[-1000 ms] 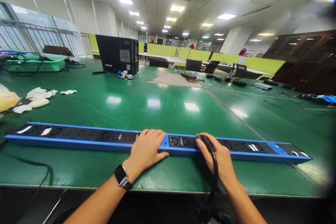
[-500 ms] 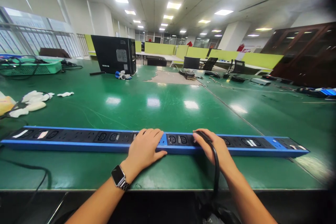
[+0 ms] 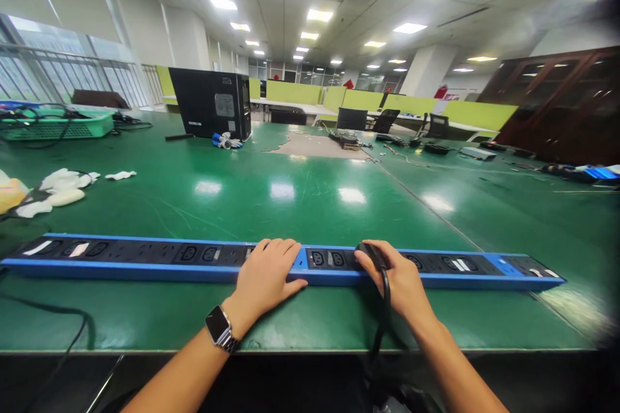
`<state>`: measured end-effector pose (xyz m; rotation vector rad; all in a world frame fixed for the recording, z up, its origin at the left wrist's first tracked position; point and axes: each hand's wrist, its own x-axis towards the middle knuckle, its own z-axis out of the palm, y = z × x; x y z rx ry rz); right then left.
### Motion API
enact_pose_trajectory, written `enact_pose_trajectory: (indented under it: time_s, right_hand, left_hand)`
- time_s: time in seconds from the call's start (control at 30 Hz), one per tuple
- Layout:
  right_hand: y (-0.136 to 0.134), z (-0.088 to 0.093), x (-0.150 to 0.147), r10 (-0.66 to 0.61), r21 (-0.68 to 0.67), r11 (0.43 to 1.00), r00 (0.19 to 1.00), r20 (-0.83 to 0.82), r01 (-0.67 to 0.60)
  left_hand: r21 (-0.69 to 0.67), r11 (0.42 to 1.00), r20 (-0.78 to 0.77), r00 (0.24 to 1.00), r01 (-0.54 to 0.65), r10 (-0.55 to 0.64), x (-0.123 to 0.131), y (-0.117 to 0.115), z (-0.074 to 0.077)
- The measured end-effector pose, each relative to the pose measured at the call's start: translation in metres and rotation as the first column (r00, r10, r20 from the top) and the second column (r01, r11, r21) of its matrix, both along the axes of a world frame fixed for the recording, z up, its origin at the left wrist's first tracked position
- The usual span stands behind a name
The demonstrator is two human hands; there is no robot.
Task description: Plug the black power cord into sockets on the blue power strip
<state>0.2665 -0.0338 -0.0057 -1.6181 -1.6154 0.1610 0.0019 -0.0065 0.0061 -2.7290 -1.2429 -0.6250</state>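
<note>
Cable [image 3: 384,310] is swung slightly left since earlier, plug [image 3: 369,255] is pinched in the curled right hand [image 3: 400,284] at a socket of the blue power strip [image 3: 145,259], pinned near the table [image 3: 310,206] edge by the flat, open left hand [image 3: 266,277]; plugging-in is judged underway, and a straight push is called for.

Green table [image 3: 300,206] bears blue power strip [image 3: 145,258], computer tower [image 3: 210,103], basket [image 3: 58,125].

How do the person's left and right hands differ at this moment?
The left hand lies flat, palm down, on the blue power strip; the right hand curls around a black plug at one socket. The left hand holds nothing; a black cable trails from the right hand's plug over the table edge. Only the left wrist wears a watch. Both rest on the strip.
</note>
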Motion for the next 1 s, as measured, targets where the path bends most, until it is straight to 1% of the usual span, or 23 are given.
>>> enact_pose_trajectory:
  time_s: [0.13, 0.23, 0.4, 0.53, 0.8, 1.0]
  right_hand:
    - [0.003, 0.004, 0.006, 0.06, 0.009, 0.998, 0.997, 0.049, -0.06]
    - [0.002, 0.003, 0.007, 0.077, 0.02, 0.997, 0.994, 0.08, -0.079]
    - [-0.001, -0.005, 0.003, 0.03, 0.089, 0.995, 0.991, 0.134, -0.042]
    - [-0.002, -0.009, 0.003, 0.032, 0.09, 0.995, 0.981, 0.191, -0.05]
    - [-0.001, -0.012, 0.005, 0.045, 0.133, 0.988, 0.977, 0.208, -0.074]
    - [0.0, -0.017, 0.006, 0.018, 0.169, 0.984, 0.973, 0.23, -0.058]
  left_hand:
    - [0.005, 1.0, -0.001, 1.0, 0.006, -0.006, 0.0, 0.001, -0.002]
    - [0.017, 1.0, 0.007, 1.0, 0.009, -0.009, 0.0, 0.001, -0.002]
    - [0.023, 1.0, 0.013, 1.0, 0.008, -0.008, -0.001, 0.0, -0.002]
    - [0.009, 1.0, 0.005, 1.0, 0.002, -0.002, 0.0, 0.0, -0.002]
    - [0.027, 1.0, 0.017, 1.0, 0.008, -0.009, -0.001, 0.0, -0.003]
    - [0.025, 1.0, 0.018, 1.0, -0.001, 0.001, 0.0, 0.0, -0.003]
